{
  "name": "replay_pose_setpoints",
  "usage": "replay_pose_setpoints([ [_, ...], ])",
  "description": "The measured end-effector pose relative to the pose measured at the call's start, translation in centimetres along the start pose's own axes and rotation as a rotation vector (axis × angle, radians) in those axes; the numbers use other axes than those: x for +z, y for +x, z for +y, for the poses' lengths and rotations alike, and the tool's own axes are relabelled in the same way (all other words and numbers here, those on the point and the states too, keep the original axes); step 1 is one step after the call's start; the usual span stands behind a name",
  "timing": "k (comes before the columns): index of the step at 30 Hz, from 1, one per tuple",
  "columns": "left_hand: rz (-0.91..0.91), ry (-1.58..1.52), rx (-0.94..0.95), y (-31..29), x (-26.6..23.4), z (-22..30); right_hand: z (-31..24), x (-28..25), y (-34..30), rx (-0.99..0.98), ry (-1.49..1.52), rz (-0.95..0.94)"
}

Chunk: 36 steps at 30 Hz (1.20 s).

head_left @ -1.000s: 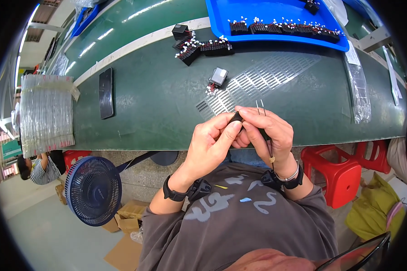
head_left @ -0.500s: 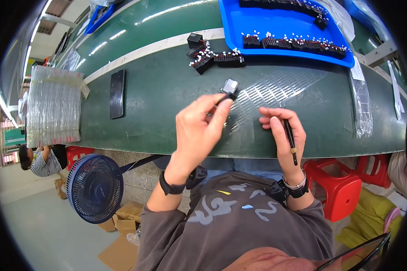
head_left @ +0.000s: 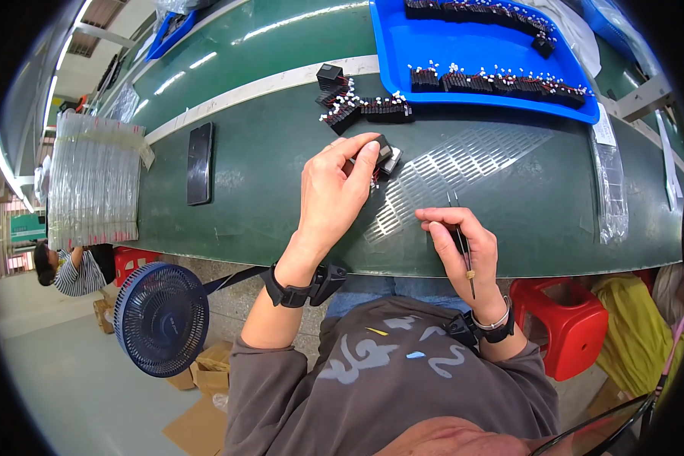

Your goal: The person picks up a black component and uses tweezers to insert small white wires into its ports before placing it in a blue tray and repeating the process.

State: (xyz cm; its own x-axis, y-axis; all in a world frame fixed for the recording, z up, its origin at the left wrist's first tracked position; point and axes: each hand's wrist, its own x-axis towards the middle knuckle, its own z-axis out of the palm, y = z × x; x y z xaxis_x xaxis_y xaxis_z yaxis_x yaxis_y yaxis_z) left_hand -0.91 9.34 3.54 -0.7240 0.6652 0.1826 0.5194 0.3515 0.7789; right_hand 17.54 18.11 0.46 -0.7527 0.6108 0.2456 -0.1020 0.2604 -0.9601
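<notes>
My left hand [head_left: 328, 186] pinches a small black block [head_left: 385, 146] between thumb and fingertips. Thin red wires dangle below that grip. Right beside the held block, partly covered by it, lies a small piece with a silver-grey face [head_left: 392, 161]; whether the two touch I cannot tell. My right hand [head_left: 470, 247] holds slim dark tweezers [head_left: 464, 249], tips pointing away from me and slightly apart. Between and beyond my hands lies a clear sheet with rows of silver rectangles [head_left: 448, 171]. A cluster of black blocks with white connectors [head_left: 365, 108] stands farther back.
A blue tray [head_left: 463, 49] with rows of similar blocks sits at the back right. On the left are a black phone [head_left: 200, 163] and a plastic-wrapped stack [head_left: 95, 182]. A fan [head_left: 162, 319], a red stool [head_left: 562, 330] and another person [head_left: 80, 272] are beyond the green table's near edge.
My left hand has moved slightly away from me, bringing the black block over the silver-faced piece's edge. My right hand has shifted left, and its tweezers now point farther forward.
</notes>
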Motion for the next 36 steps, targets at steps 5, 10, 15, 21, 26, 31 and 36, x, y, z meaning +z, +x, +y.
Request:
replay_pose_setpoints([
  [5,0.052,0.289,0.117,-0.9,0.3,0.6,-0.4,-0.3,-0.2,0.012,-0.001,-0.005],
  [10,0.094,0.591,0.355,-1.0,0.6,1.1,-0.7,-0.4,-0.3,0.082,-0.049,-0.091],
  [15,-0.01,0.614,0.336,-0.9,0.4,0.0,-0.9,-0.3,-0.5,0.08,-0.023,-0.074],
  [21,-0.225,0.687,0.201,0.0,-2.3,1.1,-0.5,0.0,-0.2,0.002,-0.019,0.011],
  [26,-0.223,0.654,0.332,0.3,-2.6,-0.6,-0.3,0.0,0.0,-0.001,-0.007,-0.034],
  [31,-0.343,0.623,0.362,1.7,-3.9,0.5,-0.6,-0.5,-0.2,0.033,-0.035,-0.071],
  [36,-0.427,0.645,0.418,1.9,-4.0,1.1,-0.6,-0.5,0.1,-0.025,-0.039,-0.096],
])
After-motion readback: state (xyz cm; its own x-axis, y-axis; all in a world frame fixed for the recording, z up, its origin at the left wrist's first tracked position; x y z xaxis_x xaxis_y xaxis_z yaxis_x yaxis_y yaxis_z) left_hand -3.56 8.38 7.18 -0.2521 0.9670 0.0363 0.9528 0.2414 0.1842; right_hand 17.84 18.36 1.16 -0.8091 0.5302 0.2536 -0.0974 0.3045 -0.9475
